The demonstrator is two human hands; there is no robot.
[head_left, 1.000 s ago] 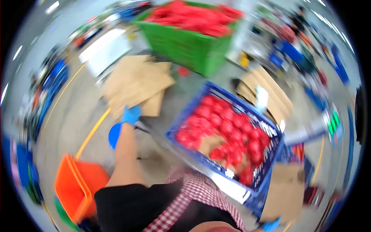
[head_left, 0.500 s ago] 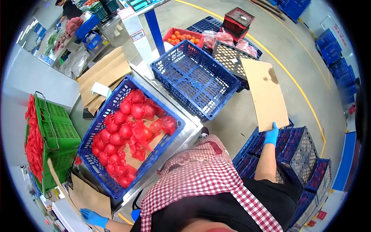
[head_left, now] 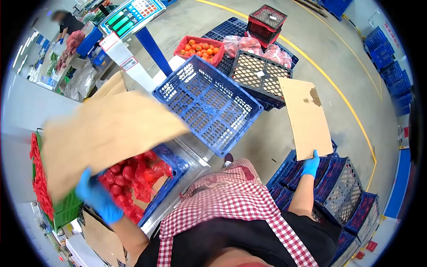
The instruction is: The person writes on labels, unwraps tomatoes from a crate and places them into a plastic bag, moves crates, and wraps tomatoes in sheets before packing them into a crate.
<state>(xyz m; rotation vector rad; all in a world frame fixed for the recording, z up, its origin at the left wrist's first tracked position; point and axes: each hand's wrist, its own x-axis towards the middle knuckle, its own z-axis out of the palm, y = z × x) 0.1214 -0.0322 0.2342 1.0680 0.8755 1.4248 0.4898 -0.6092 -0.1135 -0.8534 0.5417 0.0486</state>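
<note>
My left hand (head_left: 98, 196), in a blue glove, grips the lower edge of a large cardboard sheet (head_left: 111, 133). Motion blurs both. That sheet is over a blue crate (head_left: 179, 170) and hides its far part. Inside the crate lie round fruits in red plastic bags (head_left: 126, 172), with cardboard under them. Off to the right, my blue-gloved right hand (head_left: 311, 165) holds the bottom edge of another cardboard piece (head_left: 304, 122), which has a dark stain near its top right corner. This piece is in front of stacked dark blue crates (head_left: 342, 184).
A second blue crate (head_left: 204, 107) stands beyond the fruit crate, its slatted floor showing. Behind it are a scale display (head_left: 129, 18), a crate of orange-red fruit (head_left: 202, 48) and bagged goods (head_left: 253, 46). A green crate (head_left: 66, 211) is at left. A person (head_left: 70, 24) works far left.
My left hand has risen from the lower left with the cardboard sheet, which now covers much of the fruit crate. My right hand still holds its piece. The view has shifted slightly.
</note>
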